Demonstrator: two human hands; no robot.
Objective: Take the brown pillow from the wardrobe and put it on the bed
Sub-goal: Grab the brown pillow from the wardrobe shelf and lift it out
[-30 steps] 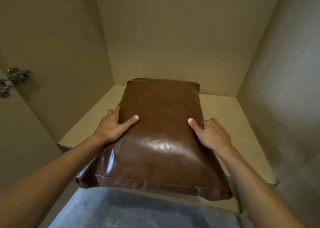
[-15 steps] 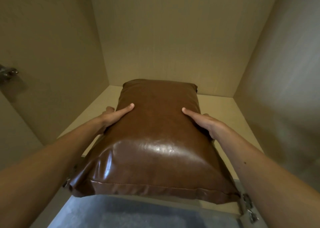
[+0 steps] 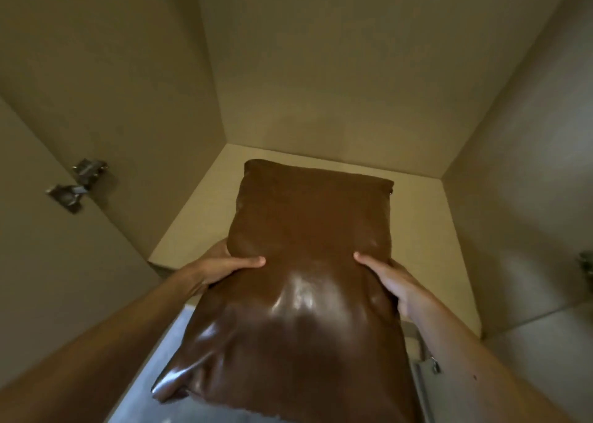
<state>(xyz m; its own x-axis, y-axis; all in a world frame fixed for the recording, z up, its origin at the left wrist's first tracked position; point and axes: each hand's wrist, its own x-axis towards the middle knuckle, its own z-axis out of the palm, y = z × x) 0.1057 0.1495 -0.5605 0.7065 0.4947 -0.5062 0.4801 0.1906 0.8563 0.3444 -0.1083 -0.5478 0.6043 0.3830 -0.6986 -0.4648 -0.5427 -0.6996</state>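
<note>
The brown pillow (image 3: 305, 262), glossy and leather-like, fills the middle of the head view, its near end hanging out past the wardrobe shelf (image 3: 426, 230) toward me. My left hand (image 3: 221, 267) grips its left edge, thumb pressed on top and fingers underneath. My right hand (image 3: 390, 278) holds the right edge the same way. The pillow's far end still lies over the beige shelf inside the wardrobe. The bed is not in view.
Beige wardrobe walls close in at left, back and right. A metal door hinge (image 3: 77, 183) sits on the left wall, and another hinge (image 3: 587, 265) shows at the right edge. A grey surface (image 3: 150, 377) lies below the shelf's front edge.
Both hands have closed on the pillow's sides and pulled it toward me. Its near end now hangs farther out over the shelf's front edge.
</note>
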